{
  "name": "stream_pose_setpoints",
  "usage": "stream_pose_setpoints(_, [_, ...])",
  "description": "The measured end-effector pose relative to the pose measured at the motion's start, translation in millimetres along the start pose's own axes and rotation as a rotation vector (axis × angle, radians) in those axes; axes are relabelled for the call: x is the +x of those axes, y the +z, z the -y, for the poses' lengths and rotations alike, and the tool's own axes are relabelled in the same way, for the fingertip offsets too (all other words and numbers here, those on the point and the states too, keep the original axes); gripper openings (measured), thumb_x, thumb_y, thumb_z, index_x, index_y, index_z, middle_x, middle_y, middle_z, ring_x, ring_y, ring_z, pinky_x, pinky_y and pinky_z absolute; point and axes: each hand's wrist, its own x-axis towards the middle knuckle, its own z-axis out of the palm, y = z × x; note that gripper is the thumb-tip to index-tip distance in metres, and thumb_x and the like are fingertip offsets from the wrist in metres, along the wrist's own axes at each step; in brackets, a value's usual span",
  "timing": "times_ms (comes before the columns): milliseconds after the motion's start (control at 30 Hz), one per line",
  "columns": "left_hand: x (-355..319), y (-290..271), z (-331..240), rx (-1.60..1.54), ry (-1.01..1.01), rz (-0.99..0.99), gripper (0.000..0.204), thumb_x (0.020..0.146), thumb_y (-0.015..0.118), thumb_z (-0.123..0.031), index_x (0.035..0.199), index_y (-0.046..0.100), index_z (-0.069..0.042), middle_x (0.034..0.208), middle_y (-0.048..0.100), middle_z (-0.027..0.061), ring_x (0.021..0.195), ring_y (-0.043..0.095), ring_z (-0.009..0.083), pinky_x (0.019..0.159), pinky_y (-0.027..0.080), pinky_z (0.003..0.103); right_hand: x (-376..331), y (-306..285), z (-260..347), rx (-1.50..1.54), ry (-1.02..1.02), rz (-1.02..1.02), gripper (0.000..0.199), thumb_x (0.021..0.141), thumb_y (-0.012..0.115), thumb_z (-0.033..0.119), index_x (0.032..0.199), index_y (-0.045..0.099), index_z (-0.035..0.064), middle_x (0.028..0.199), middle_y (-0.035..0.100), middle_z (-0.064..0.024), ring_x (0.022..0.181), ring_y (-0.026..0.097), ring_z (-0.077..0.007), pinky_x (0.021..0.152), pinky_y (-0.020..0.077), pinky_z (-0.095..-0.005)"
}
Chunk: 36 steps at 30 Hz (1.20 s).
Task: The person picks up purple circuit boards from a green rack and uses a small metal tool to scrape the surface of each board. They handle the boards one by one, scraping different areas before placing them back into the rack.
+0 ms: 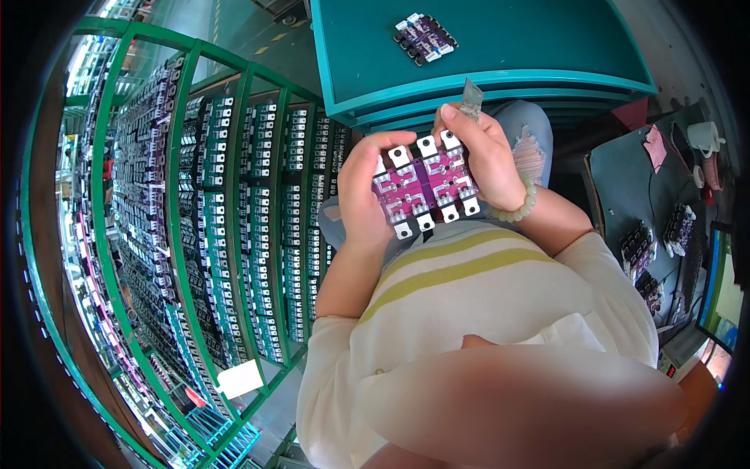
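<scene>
Both hands hold a purple circuit board panel [426, 187] with white and silver parts along its edges, raised in front of my chest. My left hand [363, 191] grips its left side with the thumb on top. My right hand [484, 156] clasps its right side and also pinches a small grey blade-like tool [472, 97] that sticks up above the fingers. A pale bead bracelet [519, 205] circles my right wrist.
A teal shelf cart [547, 55] stands ahead with another purple board panel [424, 37] on its top. A green rack [176, 234] packed with several rows of boards fills the left. At the right, a dark tray [625, 180] carries more boards, near a white cup [705, 137] and a monitor [723, 293].
</scene>
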Motion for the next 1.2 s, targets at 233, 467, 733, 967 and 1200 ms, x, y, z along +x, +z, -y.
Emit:
stream_pose_setpoints(233, [1, -6, 7, 0.042, 0.089, 0.035, 0.008, 0.092, 0.054, -0.007, 0.085, 0.054, -0.002, 0.087, 0.058, 0.0036, 0.075, 0.051, 0.005, 0.068, 0.042, 0.02, -2, -1, -2, 0.002, -0.054, 0.027, 0.032, 0.098, 0.046, 0.025, 0.072, 0.052, 0.0062, 0.067, 0.048, 0.0039, 0.062, 0.041, -0.0023, 0.057, 0.0336, -0.0197])
stream_pose_setpoints(467, [1, -7, 11, 0.062, 0.123, 0.012, 0.008, 0.092, 0.054, -0.007, 0.085, 0.054, -0.003, 0.086, 0.058, 0.0038, 0.074, 0.051, 0.0058, 0.068, 0.042, 0.021, -1, -2, -1, -0.004, -0.036, 0.023, 0.032, 0.098, 0.046, 0.025, 0.073, 0.053, 0.0061, 0.068, 0.049, 0.0036, 0.062, 0.042, -0.0022, 0.057, 0.0344, -0.0194])
stream_pose_setpoints(733, [5, -6, 5, -0.102, 0.049, -0.049, 0.044, 0.097, 0.03, -0.037, 0.093, 0.055, -0.001, 0.083, 0.059, 0.0084, 0.077, 0.056, 0.0146, 0.074, 0.045, 0.028, 6, -5, 1, 0.092, 0.084, 0.03, 0.033, 0.097, 0.045, 0.03, 0.08, 0.057, 0.0044, 0.069, 0.054, 0.0011, 0.06, 0.049, -0.0042, 0.056, 0.0402, -0.0204])
stream_pose_setpoints(967, [14, -16, -2, -0.248, 0.0, -0.186, 0.051, 0.096, 0.029, -0.047, 0.094, 0.055, -0.003, 0.083, 0.06, 0.0069, 0.077, 0.061, 0.0157, 0.073, 0.05, 0.031, 9, -16, -5, 0.127, 0.16, 0.085, 0.024, 0.095, 0.052, 0.027, 0.092, 0.059, 0.0046, 0.069, 0.058, 0.002, 0.048, 0.044, -0.0009, 0.04, 0.0282, -0.0166])
stream_pose_setpoints(1200, [16, -16, -5, -0.272, -0.016, -0.173, 0.053, 0.096, 0.027, -0.05, 0.094, 0.056, -0.005, 0.084, 0.06, 0.0063, 0.076, 0.061, 0.0156, 0.073, 0.051, 0.03, 9, -20, -12, 0.135, 0.111, 0.136, 0.026, 0.096, 0.05, 0.024, 0.108, 0.057, 0.0025, 0.083, 0.062, 0.0019, 0.054, 0.047, 0.0017, 0.041, 0.0271, -0.0147])
